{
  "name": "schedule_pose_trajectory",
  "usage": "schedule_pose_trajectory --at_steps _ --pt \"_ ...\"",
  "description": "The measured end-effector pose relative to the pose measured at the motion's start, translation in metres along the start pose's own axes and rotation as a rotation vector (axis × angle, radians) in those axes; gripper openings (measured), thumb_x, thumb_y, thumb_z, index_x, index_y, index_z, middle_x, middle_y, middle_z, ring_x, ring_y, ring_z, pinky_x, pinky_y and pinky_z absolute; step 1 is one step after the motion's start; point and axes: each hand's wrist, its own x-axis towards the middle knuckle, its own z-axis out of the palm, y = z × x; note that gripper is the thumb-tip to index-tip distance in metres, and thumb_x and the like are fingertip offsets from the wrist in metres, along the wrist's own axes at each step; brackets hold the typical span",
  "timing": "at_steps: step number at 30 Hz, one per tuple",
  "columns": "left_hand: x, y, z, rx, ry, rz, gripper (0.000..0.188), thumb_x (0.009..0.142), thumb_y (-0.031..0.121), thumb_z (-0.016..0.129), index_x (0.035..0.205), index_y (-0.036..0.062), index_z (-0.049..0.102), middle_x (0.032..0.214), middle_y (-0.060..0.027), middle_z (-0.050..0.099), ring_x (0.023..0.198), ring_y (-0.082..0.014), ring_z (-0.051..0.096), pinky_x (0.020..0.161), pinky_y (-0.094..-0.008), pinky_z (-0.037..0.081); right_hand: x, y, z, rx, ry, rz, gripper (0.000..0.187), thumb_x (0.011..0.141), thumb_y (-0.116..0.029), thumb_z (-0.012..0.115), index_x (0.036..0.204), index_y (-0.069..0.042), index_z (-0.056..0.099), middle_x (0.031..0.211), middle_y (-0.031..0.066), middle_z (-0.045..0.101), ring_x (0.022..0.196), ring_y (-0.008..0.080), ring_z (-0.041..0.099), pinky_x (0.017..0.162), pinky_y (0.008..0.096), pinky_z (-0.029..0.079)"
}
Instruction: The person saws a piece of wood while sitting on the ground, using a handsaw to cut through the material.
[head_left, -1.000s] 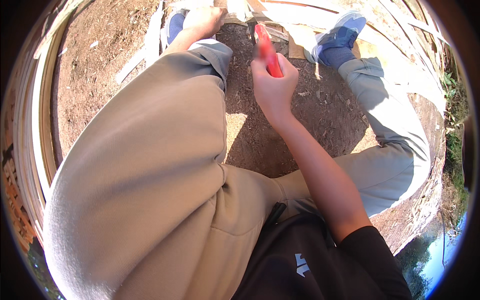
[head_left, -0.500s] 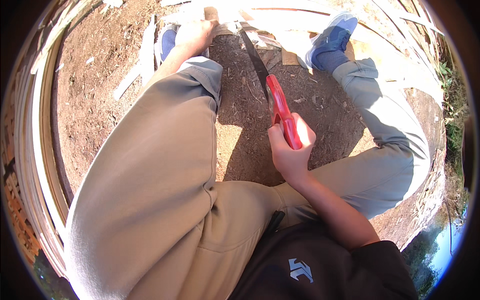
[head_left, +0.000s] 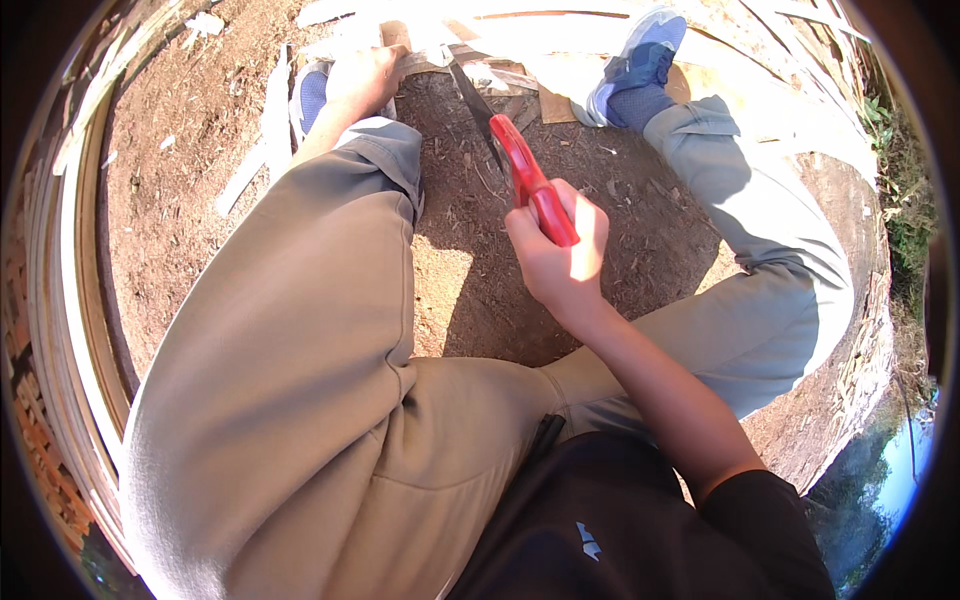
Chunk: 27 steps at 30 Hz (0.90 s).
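Observation:
My right hand [head_left: 562, 250] is wrapped round the red handle of a hand saw [head_left: 516, 150]. Its dark blade slants up and leftward, and the far end meets pale wood [head_left: 480, 40] in strong glare. Beside my left shoe [head_left: 313, 98], my left hand [head_left: 366, 80] is closed on a piece of wood [head_left: 394, 36] at the far edge. Bright light washes out its fingertips and much of that wood. The saw's tip is hard to make out against it.
Long timber strips [head_left: 85, 260] lie along the left side, with orange bricks [head_left: 45, 450] beyond them. My right shoe [head_left: 640, 65] stands by the boards at the far side. Wood scraps [head_left: 240, 180] are scattered on the dirt. Green plants [head_left: 895, 170] edge the right.
The saw and my right hand have moved up and left in the view, the blade advancing toward the wood. My left hand keeps its place by the shoe; the whole view has shifted slightly.

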Motion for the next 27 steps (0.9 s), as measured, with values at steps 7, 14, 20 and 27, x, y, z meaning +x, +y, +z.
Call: schedule_pose_trajectory --at_steps 7,14,20,27 --pt "0.002 0.000 0.006 -0.011 -0.033 0.008 0.026 0.093 0.021 0.063 0.117 0.0132 0.068 0.093 -0.0157 0.074 0.090 -0.0325 0.072 0.081 -0.0446 0.057 -0.013 0.003 0.016 0.029 0.047 0.109 0.022 0.078 -0.001 0.066 0.067 -0.004 0.047 0.057 -0.0015 0.048 0.056 0.0052 0.045 0.053 0.0263 0.039" --pt "0.028 0.017 0.014 -0.071 -0.011 0.041 0.019 0.092 0.022 0.062 0.107 0.0112 0.069 0.091 -0.0170 0.074 0.088 -0.0327 0.073 0.080 -0.0458 0.058 0.061 0.014 0.032 -0.065 0.079 0.018 0.023 0.078 -0.005 0.069 0.068 -0.003 0.048 0.058 -0.0013 0.049 0.056 0.0048 0.044 0.052 0.0269 0.038" --pt "0.000 -0.003 0.015 0.026 0.066 0.014 0.019 0.092 0.022 0.063 0.107 0.0124 0.071 0.089 -0.0173 0.073 0.087 -0.0346 0.072 0.080 -0.0464 0.057 -0.028 0.009 0.003 0.099 0.016 0.009 0.017 0.075 0.004 0.066 0.068 -0.003 0.053 0.059 -0.0018 0.049 0.056 0.0036 0.045 0.055 0.0250 0.041" --pt "0.015 0.005 0.017 -0.002 0.010 0.031 0.026 0.089 0.030 0.069 0.103 0.0080 0.069 0.092 -0.0163 0.074 0.091 -0.0334 0.072 0.082 -0.0460 0.057 0.046 0.002 0.039 -0.020 0.063 0.046 0.024 0.077 -0.005 0.069 0.068 -0.002 0.047 0.057 0.0011 0.051 0.055 0.0065 0.045 0.052 0.0289 0.039"
